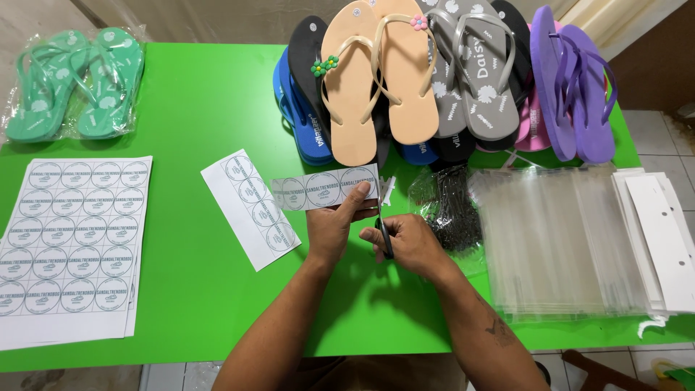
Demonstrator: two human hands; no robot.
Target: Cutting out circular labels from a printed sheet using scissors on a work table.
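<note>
The left hand (331,226) pinches a strip of round labels (326,192) above the green table (203,108). The right hand (407,242) grips scissors (382,228) at the strip's end. A clear bag (22,87) holds green flip-flops (76,83); another bag (445,206) holds black ties.

table (210,108): bright green | sticker strip (326,192): white, grey circles | sandals (380,72): beige
</note>
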